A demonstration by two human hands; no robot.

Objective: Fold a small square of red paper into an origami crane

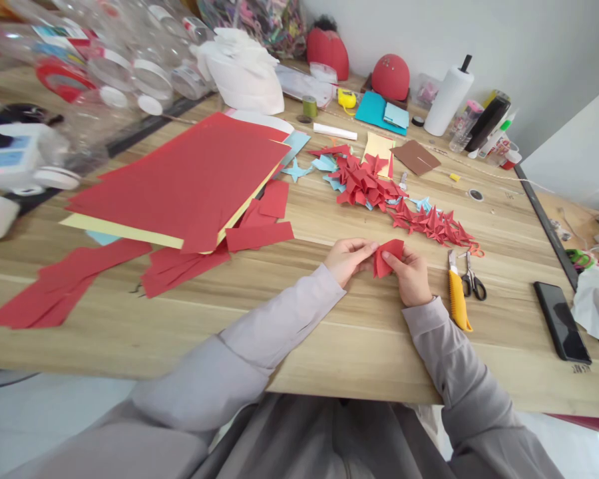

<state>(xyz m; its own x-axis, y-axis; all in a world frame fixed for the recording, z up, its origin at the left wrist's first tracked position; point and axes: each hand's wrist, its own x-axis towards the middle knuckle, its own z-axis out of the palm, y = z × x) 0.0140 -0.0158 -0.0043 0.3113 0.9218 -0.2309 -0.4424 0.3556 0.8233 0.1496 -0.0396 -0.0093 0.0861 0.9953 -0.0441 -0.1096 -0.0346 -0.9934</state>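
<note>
The left hand [348, 261] is pinching the left edge of a small folded red paper [393, 250], and the right hand [413, 276] is gripping its right side, thumb pressing on the front. Both are probably holding on so it isn't slipping. The paper is sitting between the two hands, over the wooden table [374, 346]. Black-handled scissors [468, 283] are lying near the right hand (maybe for easy reaching).

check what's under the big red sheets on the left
Beneath the big red sheets, yellow paper and a sliver of light blue paper show, with red strips at the near edge. Anything farther in is covered.
</note>
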